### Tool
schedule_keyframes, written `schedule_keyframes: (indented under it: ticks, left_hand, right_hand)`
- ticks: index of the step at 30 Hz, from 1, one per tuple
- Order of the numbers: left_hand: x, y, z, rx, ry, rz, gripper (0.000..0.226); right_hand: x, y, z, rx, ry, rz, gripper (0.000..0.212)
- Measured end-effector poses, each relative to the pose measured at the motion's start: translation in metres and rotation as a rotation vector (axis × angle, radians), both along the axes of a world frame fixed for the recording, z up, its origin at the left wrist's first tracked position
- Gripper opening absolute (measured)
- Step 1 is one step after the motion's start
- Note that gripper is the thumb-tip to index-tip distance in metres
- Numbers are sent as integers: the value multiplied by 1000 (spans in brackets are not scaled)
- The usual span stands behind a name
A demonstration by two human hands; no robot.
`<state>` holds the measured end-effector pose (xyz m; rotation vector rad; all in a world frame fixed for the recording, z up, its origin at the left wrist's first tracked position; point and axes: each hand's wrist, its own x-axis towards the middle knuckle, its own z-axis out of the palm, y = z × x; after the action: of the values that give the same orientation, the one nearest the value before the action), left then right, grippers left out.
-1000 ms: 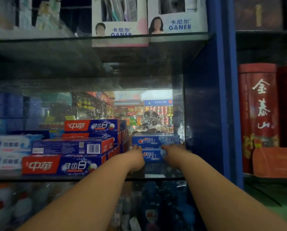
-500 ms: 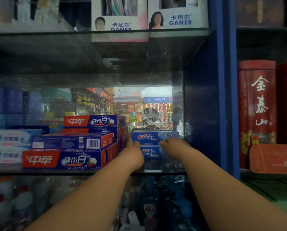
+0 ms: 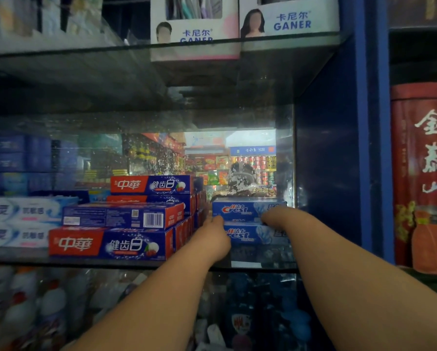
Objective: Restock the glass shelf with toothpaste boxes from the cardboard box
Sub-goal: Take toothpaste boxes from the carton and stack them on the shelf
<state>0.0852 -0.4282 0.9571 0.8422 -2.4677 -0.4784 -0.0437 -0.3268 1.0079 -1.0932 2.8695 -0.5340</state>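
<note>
Two Crest boxes are stacked at the right end of the glass shelf. The left hand touches the left end of the top box, the right hand its front. Whether either hand's fingers grip cannot be told. Red boxes fill the shelf's middle.
</note>
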Motion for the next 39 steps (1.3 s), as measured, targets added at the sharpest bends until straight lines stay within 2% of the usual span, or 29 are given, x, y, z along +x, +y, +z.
schedule_keyframes:
  ticks: [2, 6, 16, 18, 20, 23, 27, 30, 35, 39]
  left_hand:
    - [3, -1, 2, 24, 25, -24, 46]
    - [4, -1, 3, 43, 55, -19, 45]
    - [7, 4, 7, 27, 22, 34, 44]
    - [6, 5, 7, -21, 13, 58, 42]
    - [6, 6, 6, -63, 0, 76, 41]
    - [1, 3, 3, -84, -47, 92, 43]
    - [-3, 2, 2, -50, -126, 101, 56]
    - [-1, 5, 7, -43, -214, 102, 70]
    - [-3, 2, 7, 17, -233, 95, 72]
    - [-4, 2, 7, 26, -205, 114, 67]
  right_hand:
    - [4, 2, 2, 4, -21, 2, 39]
    - [9, 15, 11, 64, 32, 48, 22]
    - [9, 7, 12, 143, 235, 103, 47]
    - [0, -1, 8, 215, 258, 71, 53]
    - [-8, -6, 5, 240, 277, 3, 48]
    - [-16, -10, 4, 106, 284, -59, 37]
    - [-4, -6, -1, -58, 110, 37, 65]
    - [8, -3, -9, 67, 146, 124, 58]
    - [-10, -38, -16, 246, 289, 6, 50]
    - [-18, -53, -18, 193, 244, -43, 50]
